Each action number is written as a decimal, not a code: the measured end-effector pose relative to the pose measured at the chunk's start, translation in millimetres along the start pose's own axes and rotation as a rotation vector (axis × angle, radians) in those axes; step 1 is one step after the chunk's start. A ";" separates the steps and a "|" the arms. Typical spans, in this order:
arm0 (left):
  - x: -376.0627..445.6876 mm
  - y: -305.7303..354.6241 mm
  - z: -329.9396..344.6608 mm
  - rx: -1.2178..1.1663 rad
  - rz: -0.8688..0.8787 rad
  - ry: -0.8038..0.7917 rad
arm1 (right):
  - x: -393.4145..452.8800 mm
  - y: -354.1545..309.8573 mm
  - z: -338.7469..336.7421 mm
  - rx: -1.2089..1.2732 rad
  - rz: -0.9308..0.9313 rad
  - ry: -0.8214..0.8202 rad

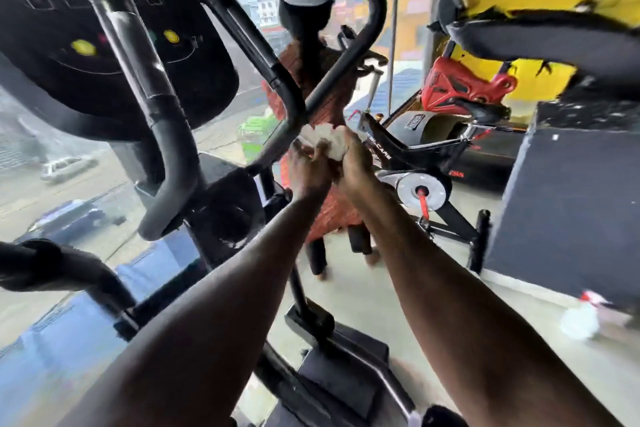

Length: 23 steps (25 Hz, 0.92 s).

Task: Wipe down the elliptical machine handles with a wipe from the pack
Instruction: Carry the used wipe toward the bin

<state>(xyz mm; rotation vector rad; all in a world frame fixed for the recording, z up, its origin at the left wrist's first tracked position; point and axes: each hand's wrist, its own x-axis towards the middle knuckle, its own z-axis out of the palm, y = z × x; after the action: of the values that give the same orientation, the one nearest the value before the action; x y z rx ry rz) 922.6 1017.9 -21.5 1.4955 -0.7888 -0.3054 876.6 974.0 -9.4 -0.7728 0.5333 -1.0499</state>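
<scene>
Wipe [325, 144]: white, crumpled, bunched at frame centre against the dark curved handle [332, 87]. Left hand [308, 170] and right hand [353, 166] both grip it, fingers curled round. Advice: wrap it fully around the bar and slide along its length with firm, even pressure.

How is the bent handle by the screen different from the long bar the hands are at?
The bent handle stands free near the console, with no hand on it; the long bar has the left hand and right hand bunching a white wipe against it. The bent handle has a thick padded grip and curls at its bottom end; the long bar is thinner, smooth, and sweeps up high. Both are black tubes.
</scene>
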 end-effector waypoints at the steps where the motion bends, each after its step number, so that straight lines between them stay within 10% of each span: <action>1: -15.0 -0.8 4.8 -0.067 -0.021 -0.059 | -13.6 -3.4 -11.1 -0.021 -0.024 0.057; 15: -393.8 49.5 87.8 -0.235 -0.095 -1.158 | -419.7 -85.6 -239.7 -0.309 -0.283 1.049; 23: -647.7 133.7 176.6 -0.349 -0.246 -1.585 | -653.3 -174.0 -381.4 -0.254 -0.557 1.277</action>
<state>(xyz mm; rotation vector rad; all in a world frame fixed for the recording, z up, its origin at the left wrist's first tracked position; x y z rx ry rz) 305.6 1305.7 -92.6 0.7764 -1.6169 -1.8246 235.2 1403.1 -93.2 -0.3732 1.6136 -1.9978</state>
